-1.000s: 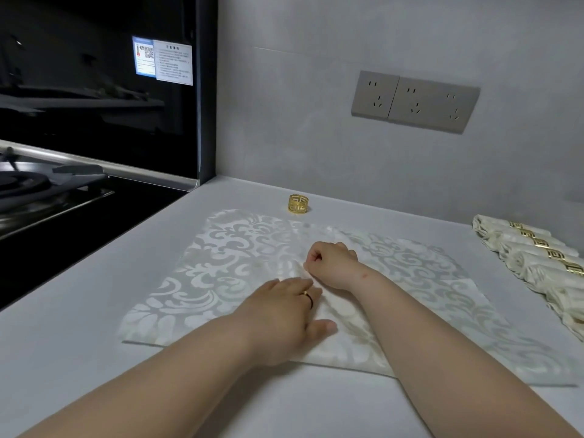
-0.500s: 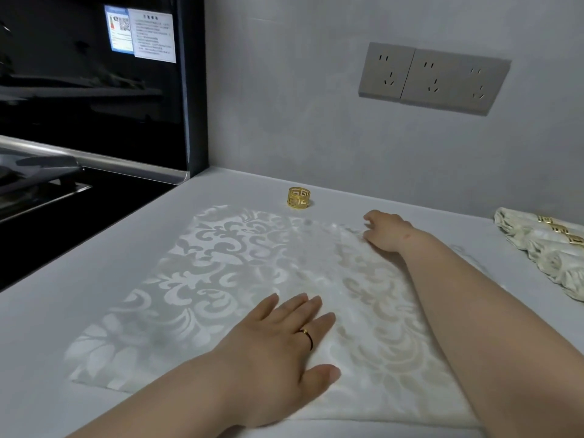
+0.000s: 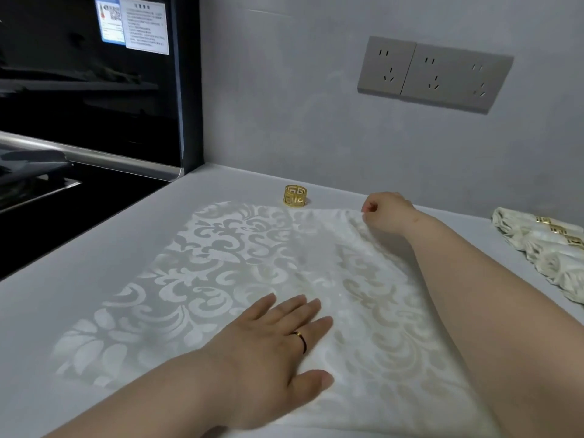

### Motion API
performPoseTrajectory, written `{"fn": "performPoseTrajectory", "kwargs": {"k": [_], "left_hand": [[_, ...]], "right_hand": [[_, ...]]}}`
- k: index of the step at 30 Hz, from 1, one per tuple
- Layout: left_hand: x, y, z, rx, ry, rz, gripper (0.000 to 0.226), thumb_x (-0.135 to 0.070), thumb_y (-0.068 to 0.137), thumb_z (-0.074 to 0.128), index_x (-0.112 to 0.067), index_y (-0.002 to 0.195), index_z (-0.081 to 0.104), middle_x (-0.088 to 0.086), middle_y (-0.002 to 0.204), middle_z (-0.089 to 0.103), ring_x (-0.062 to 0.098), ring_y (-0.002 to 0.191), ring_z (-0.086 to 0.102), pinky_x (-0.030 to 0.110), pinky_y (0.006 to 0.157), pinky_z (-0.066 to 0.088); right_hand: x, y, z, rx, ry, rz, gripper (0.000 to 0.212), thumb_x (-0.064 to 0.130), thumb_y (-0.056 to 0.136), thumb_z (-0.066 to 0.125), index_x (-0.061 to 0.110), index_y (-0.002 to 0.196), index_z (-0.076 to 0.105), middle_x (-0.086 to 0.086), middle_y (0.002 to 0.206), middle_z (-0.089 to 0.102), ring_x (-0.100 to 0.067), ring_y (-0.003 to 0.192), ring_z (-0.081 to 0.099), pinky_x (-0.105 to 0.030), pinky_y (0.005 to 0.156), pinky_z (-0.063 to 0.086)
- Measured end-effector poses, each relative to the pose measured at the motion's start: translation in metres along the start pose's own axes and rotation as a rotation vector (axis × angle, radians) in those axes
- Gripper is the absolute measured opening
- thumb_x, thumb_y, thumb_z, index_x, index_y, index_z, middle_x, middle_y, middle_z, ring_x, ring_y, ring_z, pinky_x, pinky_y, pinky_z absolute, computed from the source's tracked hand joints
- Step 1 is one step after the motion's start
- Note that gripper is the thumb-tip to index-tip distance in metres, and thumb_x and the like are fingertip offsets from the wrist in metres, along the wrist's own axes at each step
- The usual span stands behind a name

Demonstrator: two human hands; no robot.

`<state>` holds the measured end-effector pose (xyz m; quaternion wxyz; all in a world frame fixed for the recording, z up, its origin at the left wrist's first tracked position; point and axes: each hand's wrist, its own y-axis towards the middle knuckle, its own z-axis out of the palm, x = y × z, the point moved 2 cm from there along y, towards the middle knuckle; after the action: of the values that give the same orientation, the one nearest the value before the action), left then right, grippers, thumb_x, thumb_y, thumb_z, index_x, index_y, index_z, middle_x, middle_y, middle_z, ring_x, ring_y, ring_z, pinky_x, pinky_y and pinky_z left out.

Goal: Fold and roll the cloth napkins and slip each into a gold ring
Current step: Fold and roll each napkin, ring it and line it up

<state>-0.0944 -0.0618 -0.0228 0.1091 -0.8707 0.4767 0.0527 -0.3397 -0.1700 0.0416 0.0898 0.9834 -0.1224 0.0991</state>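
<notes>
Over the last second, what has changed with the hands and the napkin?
The right hand went from the middle of the napkin, beside the left hand, out to its far edge, where it pinches the cloth. The left hand keeps pressing the near part flat. The gold ring and the finished rolls stayed put.

My left hand (image 3: 278, 352) lies palm down on the white patterned cloth napkin (image 3: 221, 263), fingers straight and close together, thumb out to the side. Its bare forearm comes in from the lower left. My right arm reaches far forward, low over the cloth. My right hand (image 3: 387, 213) is curled, its fingertips pinching the napkin's far corner.
</notes>
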Motion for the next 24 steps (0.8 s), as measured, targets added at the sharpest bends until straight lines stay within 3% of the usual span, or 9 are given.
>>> {"fn": "performPoseTrajectory", "kwargs": {"k": [5,8,11,14,16,19,22,23,24], "left_hand": [[0.002,-0.001,-0.005,-0.074,-0.027,0.016,0.062,-0.058,0.092,0.02,-0.036,0.146,-0.001,-0.018,0.152,-0.012,-0.008,0.132,-0.02,0.018,0.105,-0.017],[0.008,-0.006,-0.015,-0.364,-0.018,-0.006,0.085,-0.077,0.072,0.015,-0.034,0.145,0.018,-0.015,0.152,0.012,-0.001,0.136,0.004,0.016,0.109,0.0],[0.015,-0.018,-0.032,-0.794,0.101,-0.051,0.063,-0.053,0.076,0.042,-0.02,0.13,0.042,0.008,0.13,0.054,0.014,0.113,0.036,0.032,0.103,0.032],[0.023,-0.031,-0.044,-0.998,0.158,-0.19,0.083,-0.021,0.056,0.082,-0.009,0.126,0.039,0.023,0.12,0.058,0.026,0.109,0.036,0.039,0.099,0.02],[0.027,-0.042,-0.048,-1.0,0.217,-0.279,0.099,-0.007,0.039,0.089,-0.003,0.126,0.043,0.026,0.12,0.057,0.029,0.111,0.036,0.037,0.104,0.013],[0.04,-0.052,-0.042,-0.934,0.338,-0.365,0.095,-0.001,0.025,0.089,0.002,0.115,0.06,0.026,0.112,0.062,0.038,0.106,0.056,0.034,0.108,0.008],[0.044,-0.063,-0.035,-0.876,0.491,-0.341,0.034,0.003,0.047,0.074,-0.005,0.08,0.075,0.017,0.089,0.071,0.036,0.082,0.069,0.043,0.091,0.033],[0.044,-0.068,-0.036,-0.846,0.496,-0.309,0.022,-0.001,0.056,0.059,-0.009,0.068,0.075,0.011,0.08,0.072,0.031,0.075,0.07,0.039,0.086,0.038],[0.044,-0.072,-0.035,-0.794,0.501,-0.26,0.03,-0.006,0.058,0.043,-0.011,0.061,0.073,0.007,0.073,0.071,0.027,0.068,0.07,0.033,0.08,0.037]], "right_hand": [[0.004,-0.033,-0.042,-0.149,0.119,-0.086,0.01,0.013,0.088,0.053,0.019,0.083,0.059,0.004,0.084,0.054,-0.016,0.093,0.048,-0.027,0.089,0.034],[0.014,-0.07,-0.061,-0.207,0.115,-0.177,0.009,0.017,0.088,0.056,0.023,0.081,0.058,0.008,0.079,0.054,-0.012,0.092,0.041,-0.025,0.09,0.029],[0.022,-0.118,-0.072,-0.276,0.104,-0.25,0.01,0.017,0.087,0.056,0.022,0.08,0.06,0.018,0.071,0.048,-0.01,0.091,0.038,-0.021,0.086,0.023],[0.024,-0.159,-0.069,-0.309,0.096,-0.301,0.01,0.013,0.086,0.058,0.013,0.083,0.067,0.019,0.071,0.049,-0.01,0.091,0.039,-0.019,0.082,0.02],[0.022,-0.184,-0.062,-0.318,0.101,-0.338,0.009,0.012,0.085,0.059,0.01,0.082,0.068,0.016,0.074,0.053,-0.011,0.09,0.042,-0.018,0.081,0.019],[0.015,-0.209,-0.046,-0.305,0.103,-0.35,0.019,0.024,0.08,0.055,0.01,0.078,0.068,0.007,0.08,0.063,-0.014,0.087,0.047,-0.021,0.079,0.022],[0.008,-0.23,-0.03,-0.273,0.063,-0.365,0.02,0.028,0.072,0.051,0.015,0.068,0.066,0.006,0.073,0.066,-0.01,0.078,0.052,-0.013,0.074,0.03],[0.007,-0.234,-0.026,-0.271,0.052,-0.392,0.017,0.027,0.071,0.051,0.018,0.064,0.064,0.008,0.069,0.065,-0.01,0.074,0.056,-0.012,0.071,0.033],[0.005,-0.239,-0.021,-0.276,0.042,-0.412,0.014,0.024,0.07,0.052,0.018,0.063,0.063,0.009,0.067,0.065,-0.012,0.071,0.059,-0.014,0.068,0.036]]}}
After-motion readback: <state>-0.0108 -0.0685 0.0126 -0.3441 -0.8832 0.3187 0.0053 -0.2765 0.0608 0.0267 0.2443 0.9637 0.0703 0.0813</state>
